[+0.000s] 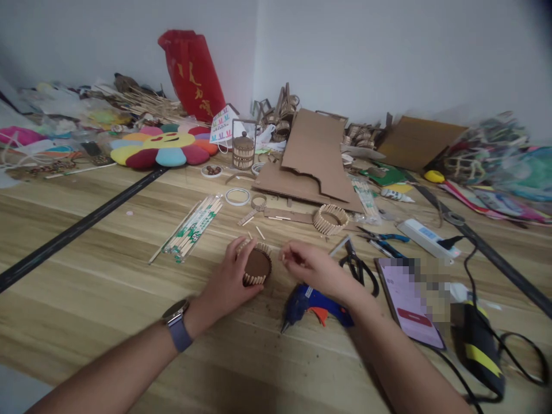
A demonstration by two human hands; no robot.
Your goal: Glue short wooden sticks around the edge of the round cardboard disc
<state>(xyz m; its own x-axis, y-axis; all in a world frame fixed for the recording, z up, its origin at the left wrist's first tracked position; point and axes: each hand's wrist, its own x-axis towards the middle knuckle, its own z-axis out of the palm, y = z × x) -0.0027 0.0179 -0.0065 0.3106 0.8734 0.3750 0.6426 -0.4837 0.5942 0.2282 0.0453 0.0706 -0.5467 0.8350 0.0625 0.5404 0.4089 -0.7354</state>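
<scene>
My left hand point(235, 273), with a watch on its wrist, is wrapped round the left side of a small round cardboard tub point(259, 263) edged with short wooden sticks. The tub rests on the table, its brown inside facing up. To its right, my right hand point(302, 261) hovers with thumb and fingers pinched together; whatever they hold is too small to make out. Under the right forearm lies a blue glue gun point(310, 303) with an orange trigger. A few loose cut sticks point(260, 232) lie just beyond the tub.
Scissors point(360, 267), pliers point(383, 237), a phone point(409, 305) and a power strip point(426, 238) with a black cable are at right. Packaged sticks point(194, 227) lie left. Behind are a stick ring point(330, 219), cardboard sheets point(317, 155) and a lidded stick bucket point(244, 152).
</scene>
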